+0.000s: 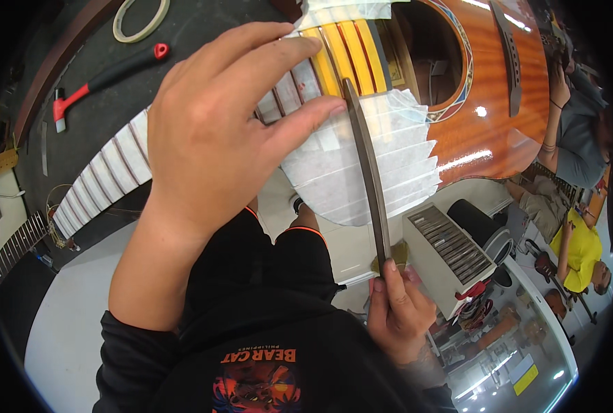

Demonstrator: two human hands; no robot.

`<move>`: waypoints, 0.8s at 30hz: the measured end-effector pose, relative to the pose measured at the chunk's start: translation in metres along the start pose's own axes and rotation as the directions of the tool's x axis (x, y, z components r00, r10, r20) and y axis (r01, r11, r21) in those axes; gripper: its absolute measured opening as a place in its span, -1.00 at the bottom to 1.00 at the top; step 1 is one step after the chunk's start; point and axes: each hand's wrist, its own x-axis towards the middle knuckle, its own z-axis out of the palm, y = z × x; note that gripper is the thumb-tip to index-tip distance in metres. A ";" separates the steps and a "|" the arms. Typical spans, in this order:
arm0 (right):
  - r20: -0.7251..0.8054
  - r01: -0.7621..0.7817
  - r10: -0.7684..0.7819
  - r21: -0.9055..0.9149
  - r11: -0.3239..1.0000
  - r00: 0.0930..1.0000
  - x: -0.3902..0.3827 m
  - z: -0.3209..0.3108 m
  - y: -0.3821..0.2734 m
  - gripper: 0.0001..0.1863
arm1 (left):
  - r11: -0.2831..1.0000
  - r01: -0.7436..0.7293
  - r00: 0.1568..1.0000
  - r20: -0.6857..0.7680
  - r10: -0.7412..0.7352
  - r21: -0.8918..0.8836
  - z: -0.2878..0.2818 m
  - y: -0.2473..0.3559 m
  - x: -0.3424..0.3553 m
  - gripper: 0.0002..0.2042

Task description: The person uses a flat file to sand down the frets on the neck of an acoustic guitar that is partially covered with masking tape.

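An acoustic guitar (489,76) with a glossy orange-brown top lies across the far side of my lap. Whitish masking tape (396,158) covers part of its top beside the sound hole, and yellow strips (365,58) lie between the last frets. In my right hand (401,316) is the near end of a long, dark metal file (372,179), fingers wrapped round it. Its far tip rests over the yellow-striped frets. My left hand (210,124) spreads over the fretboard (110,162), its thumb tip beside the file and its fingertips by the yellow strips.
On the dark bench lie a red-and-black hammer (103,79) and a tape roll (141,19). A second guitar neck (17,244) is at the left. To the right stand a box of slim tools (451,251) and a glass case (520,351); other people (582,248) are beyond.
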 end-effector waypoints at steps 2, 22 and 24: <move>-0.007 0.003 -0.003 -0.003 1.000 1.000 0.001 0.001 0.000 -0.39 | 1.000 -0.001 1.000 -0.003 0.001 0.003 0.000 0.000 -0.001 -0.56; 0.113 0.011 -0.016 0.049 0.999 0.993 0.059 -0.004 -0.016 -0.48 | 0.999 0.043 0.998 0.052 -0.043 -0.004 -0.002 0.003 0.000 -0.59; 0.099 0.045 -0.050 0.057 0.997 0.994 0.089 0.005 -0.018 -0.48 | 0.999 0.033 0.999 0.030 -0.032 -0.014 -0.003 -0.001 -0.001 -0.59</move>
